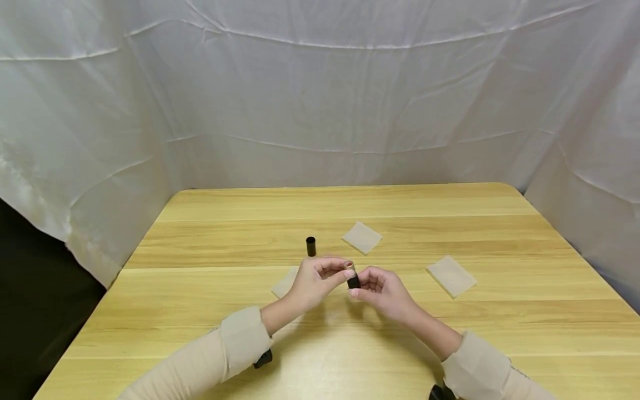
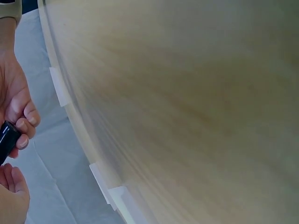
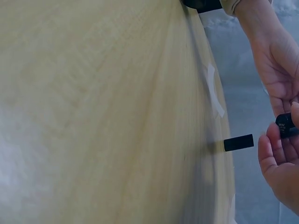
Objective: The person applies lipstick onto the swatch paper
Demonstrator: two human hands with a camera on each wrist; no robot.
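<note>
A lipstick (image 1: 354,281) with a black base and a shiny collar is held upright above the table between both hands. Its top end looks reddish-brown inside the collar. My left hand (image 1: 319,280) pinches the upper part between thumb and fingers. The right hand (image 1: 384,291) grips the black base from the other side. In the left wrist view the lipstick's black base (image 2: 8,140) shows at the left edge; in the right wrist view its black end (image 3: 285,125) bears small print. A black cap (image 1: 311,246) stands upright on the table beyond the left hand.
Thin whitish square pads lie around the hands: one at the back (image 1: 362,238), another to the right (image 1: 451,276), and a third pad (image 1: 286,283) partly covered by the left hand. The wooden table (image 1: 210,300) has pale cloth (image 1: 350,100) hanging behind it.
</note>
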